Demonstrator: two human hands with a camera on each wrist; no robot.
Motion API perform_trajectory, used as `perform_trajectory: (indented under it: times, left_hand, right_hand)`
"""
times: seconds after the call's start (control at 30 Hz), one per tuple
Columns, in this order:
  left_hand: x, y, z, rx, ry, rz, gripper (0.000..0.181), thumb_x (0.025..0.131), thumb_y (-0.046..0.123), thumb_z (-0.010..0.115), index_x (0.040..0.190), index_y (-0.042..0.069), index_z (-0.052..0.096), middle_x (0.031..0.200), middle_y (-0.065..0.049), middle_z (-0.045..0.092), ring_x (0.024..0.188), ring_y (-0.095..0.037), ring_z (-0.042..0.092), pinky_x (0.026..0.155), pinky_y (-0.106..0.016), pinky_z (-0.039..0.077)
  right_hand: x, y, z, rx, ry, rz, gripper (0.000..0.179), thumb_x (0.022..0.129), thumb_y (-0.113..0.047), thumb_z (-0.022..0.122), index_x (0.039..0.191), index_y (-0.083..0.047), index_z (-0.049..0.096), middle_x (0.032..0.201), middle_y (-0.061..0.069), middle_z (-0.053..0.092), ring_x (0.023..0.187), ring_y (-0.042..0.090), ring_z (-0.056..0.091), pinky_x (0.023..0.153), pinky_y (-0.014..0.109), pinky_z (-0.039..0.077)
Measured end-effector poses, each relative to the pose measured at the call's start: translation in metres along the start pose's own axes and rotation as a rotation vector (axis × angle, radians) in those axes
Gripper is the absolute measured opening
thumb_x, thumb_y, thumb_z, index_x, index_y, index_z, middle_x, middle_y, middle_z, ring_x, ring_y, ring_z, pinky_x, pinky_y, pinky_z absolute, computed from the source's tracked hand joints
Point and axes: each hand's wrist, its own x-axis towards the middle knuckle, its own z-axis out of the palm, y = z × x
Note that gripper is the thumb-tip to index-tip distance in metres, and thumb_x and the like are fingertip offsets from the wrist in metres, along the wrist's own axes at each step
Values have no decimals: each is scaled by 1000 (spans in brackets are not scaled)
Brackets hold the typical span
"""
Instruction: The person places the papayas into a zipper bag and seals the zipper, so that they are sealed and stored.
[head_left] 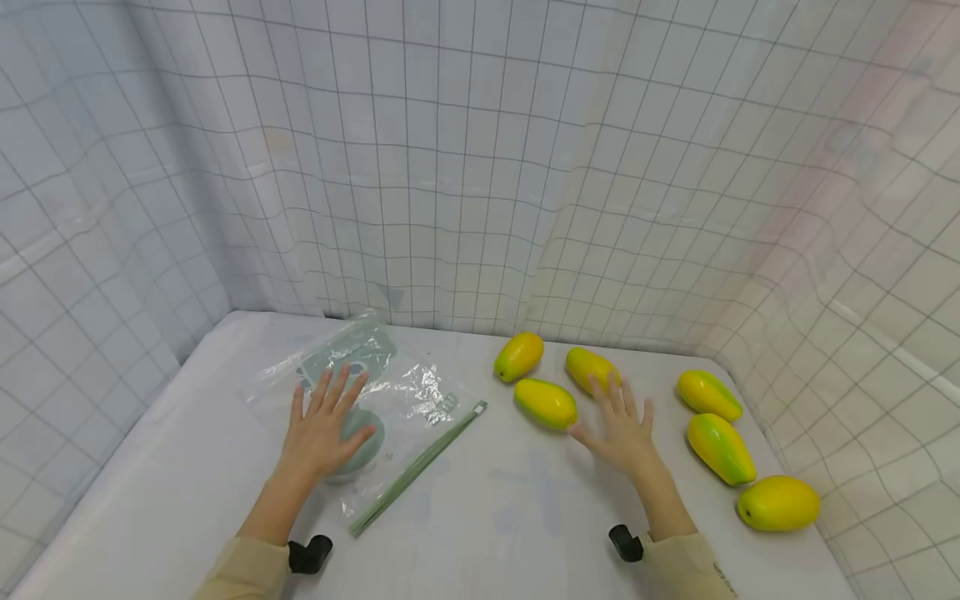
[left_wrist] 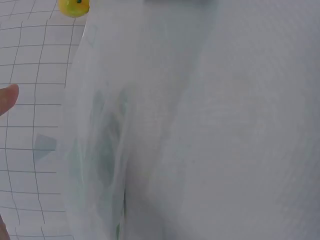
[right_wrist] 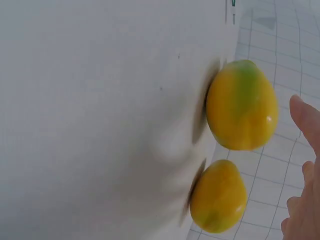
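My left hand (head_left: 318,437), fingers spread, is over a clear plastic zip bag (head_left: 408,392) with pale green printing and a green slider strip (head_left: 420,467) along one edge. Spread as well, my right hand (head_left: 624,429) hovers near two yellow-green mangoes: one mango (head_left: 546,403) by the thumb, another mango (head_left: 589,369) behind the fingertips. A third mango (head_left: 519,357) lies farther back. In the right wrist view, a mango (right_wrist: 241,106) and a second one (right_wrist: 218,196) sit beside the fingers (right_wrist: 307,120). Neither hand holds anything.
At the right side of the white table (head_left: 480,533) lie three more mangoes: a back one (head_left: 709,394), a middle one (head_left: 721,448) and a front one (head_left: 779,503). White grid-patterned curtains (head_left: 480,167) enclose the table's back and sides.
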Motion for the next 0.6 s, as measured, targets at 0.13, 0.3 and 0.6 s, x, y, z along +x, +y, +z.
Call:
perform_trajectory:
  times: [0.13,0.3,0.6]
  left_hand:
    - [-3,-1,4,-52,40,22,80,83,51,55,147,27,14,152,-9,13,136,-35,14,106,-57,5]
    - [-7,0,7,-160,70,37,81,80,50,60,146,22,21,147,-14,25,133,-37,21,100,-60,19]
    - [-16,9,11,-411,36,-9,83,73,33,72,142,12,30,140,-17,37,125,-45,32,96,-60,27]
  right_hand:
    - [0,-11,11,29,10,-27,86,81,-58,54,147,-22,13,152,16,1,137,36,-3,100,62,-9]
    - [0,-28,23,47,23,-93,84,81,-54,57,147,-22,15,152,12,2,138,33,1,102,62,-3]
    - [1,-59,40,55,-42,-199,82,83,-55,55,147,-25,14,153,7,4,139,29,5,104,60,2]
